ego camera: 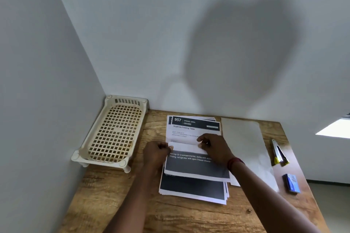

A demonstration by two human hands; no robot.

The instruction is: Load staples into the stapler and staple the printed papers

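Note:
A stack of printed papers (191, 189) with dark headers lies on the wooden table (117, 200). Its top sheets (197, 166) are folded back toward me, baring a page headed "957 Dining Area". My left hand (155, 154) pinches the fold's left end and my right hand (214, 147) pinches its right end. A stapler (278, 152), silver and yellow, lies at the table's right side, apart from both hands. A small blue staple box (291, 183) rests nearer me on the right edge.
A cream perforated plastic tray (111, 134) stands in the back left corner against the walls. A blank white sheet (244, 141) lies between the stack and the stapler. White walls border the table at the left and back.

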